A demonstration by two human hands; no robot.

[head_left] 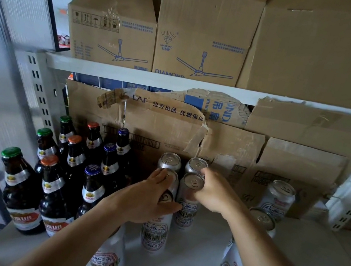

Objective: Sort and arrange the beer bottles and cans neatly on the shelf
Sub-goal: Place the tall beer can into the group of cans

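1. Across the upper frame, three cardboard boxes [113, 28] stand closed on the upper board; I cannot see what they hold.
2. Flattened cardboard [170, 127] leans along the back of the white shelf [193, 265].
3. Left of centre, brown beer bottles [69, 172] stand in rows, capped green, orange and blue.
4. At centre I see the right hand [213, 191] curled round the rim of an upright silver can [187, 207].
5. The left hand [149, 198] lies over the neighbouring can tops; I cannot tell whether it grips.
6. Loose cans [278, 197] stand apart at the right.
7. A ribbed panel [4, 32] fills the left edge.
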